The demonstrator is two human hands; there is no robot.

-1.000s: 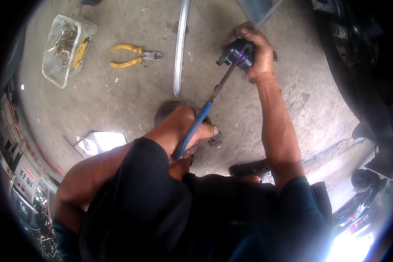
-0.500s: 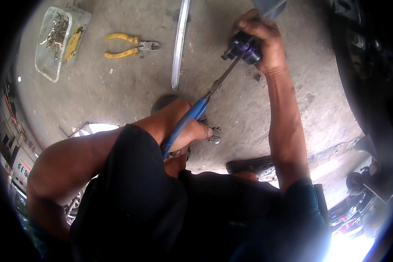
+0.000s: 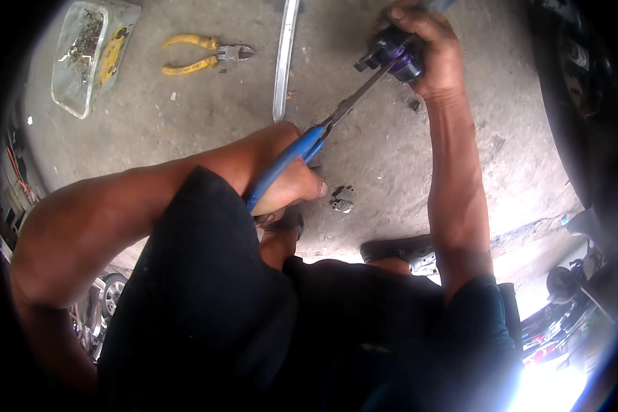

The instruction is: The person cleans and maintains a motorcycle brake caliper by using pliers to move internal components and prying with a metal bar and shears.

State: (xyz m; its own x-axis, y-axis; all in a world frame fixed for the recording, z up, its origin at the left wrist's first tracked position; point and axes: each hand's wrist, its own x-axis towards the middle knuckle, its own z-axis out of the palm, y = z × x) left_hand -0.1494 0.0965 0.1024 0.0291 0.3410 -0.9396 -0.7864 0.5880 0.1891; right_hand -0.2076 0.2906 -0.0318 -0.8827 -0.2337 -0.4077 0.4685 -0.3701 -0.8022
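Blue-handled long-nose pliers (image 3: 285,163) lie in my left hand (image 3: 296,185), whose fingers are closed round the handles. Their long, narrow jaws slant up and right to a small black part with a purple section (image 3: 395,60). The jaw tips meet that part at its purple section; whether they grip it is too small to tell. My right hand (image 3: 438,58) is wrapped round the part's right side and hides some of it. Below the pliers, a small metal piece (image 3: 342,199) rests on the floor near my left thumb.
Yellow-handled cutting pliers (image 3: 191,67) lie on the concrete floor at the upper left. Beyond them stands a clear plastic tub (image 3: 82,110) holding small scraps. A long metal bar (image 3: 281,86) points toward my left hand. A dark tyre-like shape (image 3: 563,137) curves along the right.
Both hands have shifted slightly in the picture, the right one rightward and the left one upward, with pliers and part still together. The small metal piece on the floor now shows clear of my left thumb.
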